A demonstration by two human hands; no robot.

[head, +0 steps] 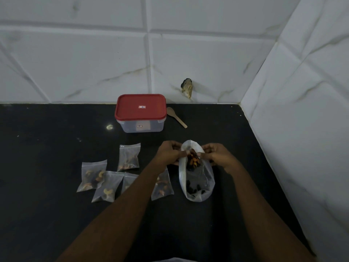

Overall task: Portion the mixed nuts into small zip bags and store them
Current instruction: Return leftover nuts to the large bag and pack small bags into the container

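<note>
Black countertop (56, 214), white-tiled corner. Five filled zip bags (129, 156) lie near left. Lidded container (140, 113) far centre. Left hand (170, 153), right hand (217, 155): fingers curled, pinching nut bag (200, 178) mouth, right of centre. Some nuts left; portioning looks mostly done, storing not yet.

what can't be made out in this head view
Head view:
- Small clear zip bag: mostly covered by the left forearm.
- White label on the red-lidded clear plastic box: too small to read.
- Dark pieces in the large clear plastic bag: too dim to identify.
</note>
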